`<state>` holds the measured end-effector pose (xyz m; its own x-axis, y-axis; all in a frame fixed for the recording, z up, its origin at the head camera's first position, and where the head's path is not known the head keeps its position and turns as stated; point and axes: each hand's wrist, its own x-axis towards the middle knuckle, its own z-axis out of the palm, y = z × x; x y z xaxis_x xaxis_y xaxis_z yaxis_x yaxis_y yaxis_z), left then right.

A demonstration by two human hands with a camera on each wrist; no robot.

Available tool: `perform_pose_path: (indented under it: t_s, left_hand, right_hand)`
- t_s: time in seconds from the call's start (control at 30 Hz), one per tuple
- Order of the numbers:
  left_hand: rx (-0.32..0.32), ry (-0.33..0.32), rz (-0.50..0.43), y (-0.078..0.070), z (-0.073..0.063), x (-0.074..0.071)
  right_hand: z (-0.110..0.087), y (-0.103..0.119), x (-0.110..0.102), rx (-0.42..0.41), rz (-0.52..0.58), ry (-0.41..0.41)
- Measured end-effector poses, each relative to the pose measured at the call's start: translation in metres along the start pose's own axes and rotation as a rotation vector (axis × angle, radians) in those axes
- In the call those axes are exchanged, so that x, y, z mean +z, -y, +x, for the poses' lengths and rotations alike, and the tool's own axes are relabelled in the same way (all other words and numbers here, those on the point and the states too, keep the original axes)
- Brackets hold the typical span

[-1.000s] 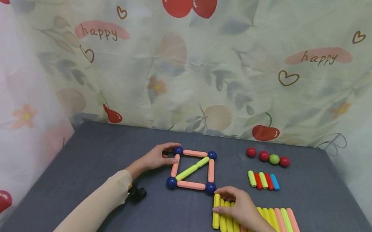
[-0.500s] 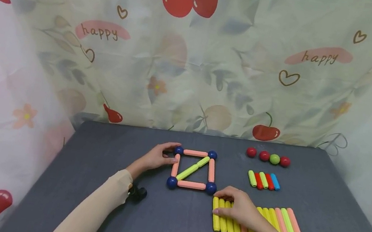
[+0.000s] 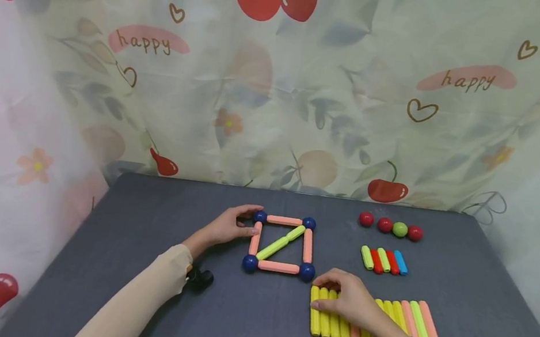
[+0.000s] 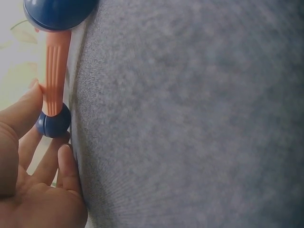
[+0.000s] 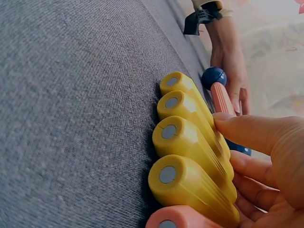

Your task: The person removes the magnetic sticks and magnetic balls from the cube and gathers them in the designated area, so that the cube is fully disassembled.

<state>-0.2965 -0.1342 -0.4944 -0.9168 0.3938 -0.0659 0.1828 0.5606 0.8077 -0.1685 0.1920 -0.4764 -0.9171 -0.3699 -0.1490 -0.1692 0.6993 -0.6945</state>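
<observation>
My left hand (image 3: 226,226) holds the far left corner of a flat square of magnetic sticks and balls. In the left wrist view its thumb presses a pink stick (image 4: 56,71), while fingers reach behind a blue ball (image 4: 56,121). Dark blue balls sit at the square's corners, and lime sticks (image 3: 273,247) run diagonally across it. My right hand (image 3: 349,301) pinches the leftmost yellow magnetic stick (image 3: 315,315) lengthwise, thumb on its near part and fingers at the far end. That stick lies against a row of yellow sticks (image 5: 183,175), whose grey end discs face the right wrist camera.
Pink sticks (image 3: 430,327) and a lime stick (image 3: 421,326) close the row's right end. Behind it lie several short coloured sticks (image 3: 384,261). Red balls (image 3: 366,219) and a green ball (image 3: 400,230) line up farther back, near the patterned curtain (image 3: 310,110).
The leftmost yellow stick, pinched by my right hand, has slid slightly toward me and now lines up better with its row. My left hand keeps its place on the square.
</observation>
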Motion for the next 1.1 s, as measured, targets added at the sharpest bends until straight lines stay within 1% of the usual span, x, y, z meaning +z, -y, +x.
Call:
perform_pose_path:
  t_s: [0.6,0.7,0.83,0.93,1.1]
  left_hand:
    - [-0.005,0.001,-0.019,0.001,0.001,-0.001]
    - [-0.006,0.007,-0.027,0.000,0.000,-0.001]
    - [-0.006,0.008,-0.043,-0.001,-0.001,-0.001]
    - [-0.003,0.007,-0.046,0.000,-0.002,-0.001]
    - [0.000,0.009,-0.034,0.000,-0.002,-0.002]
  right_hand:
    - [0.002,0.002,-0.004,0.007,0.006,0.010]
    - [0.005,0.003,-0.003,0.036,0.039,-0.025]
    - [0.011,0.006,0.002,0.103,0.097,-0.111]
    - [0.016,0.010,0.006,0.134,0.125,-0.165]
    - [0.023,0.016,0.009,0.160,0.149,-0.204]
